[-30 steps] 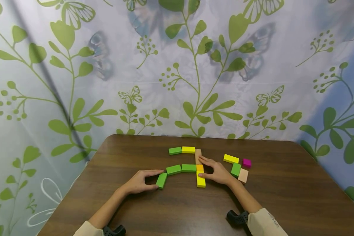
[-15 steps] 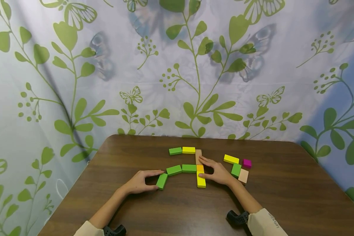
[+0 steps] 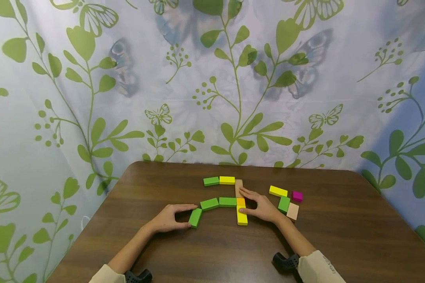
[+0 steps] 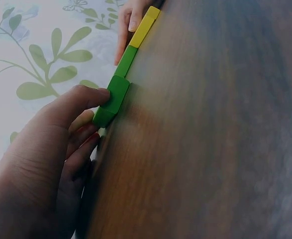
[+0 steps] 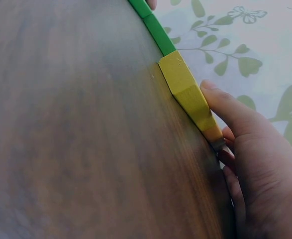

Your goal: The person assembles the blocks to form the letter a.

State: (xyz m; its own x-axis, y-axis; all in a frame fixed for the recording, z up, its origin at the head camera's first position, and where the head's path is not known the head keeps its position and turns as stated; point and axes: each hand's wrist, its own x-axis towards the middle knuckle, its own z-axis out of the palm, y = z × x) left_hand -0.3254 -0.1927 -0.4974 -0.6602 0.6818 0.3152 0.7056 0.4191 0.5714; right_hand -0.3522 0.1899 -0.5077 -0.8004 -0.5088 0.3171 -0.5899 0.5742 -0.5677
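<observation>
My left hand (image 3: 166,218) pinches a slanted green block (image 3: 195,218) at the left end of a row, thumb at its near end and index finger at its far end. Two more green blocks (image 3: 218,203) lead from it to a small orange block (image 3: 240,201). A yellow block (image 3: 242,220) lies on the near side of the orange one, a plain wooden block (image 3: 239,188) on the far side. Along this column my right hand (image 3: 263,207) rests with loose fingers, its thumb touching the yellow block and its fingertips at the wooden one.
Behind the row lie a green block (image 3: 211,181) and a yellow block (image 3: 227,180), end to end. Right of my right hand are a yellow block (image 3: 278,191), a green block (image 3: 284,204), a wooden block (image 3: 292,211) and a magenta block (image 3: 297,196). A leaf-patterned cloth (image 3: 184,118) hangs behind the table.
Both hands and the blocks hold almost the same places. At the left of the head view, the patterned cloth has shifted to the right.
</observation>
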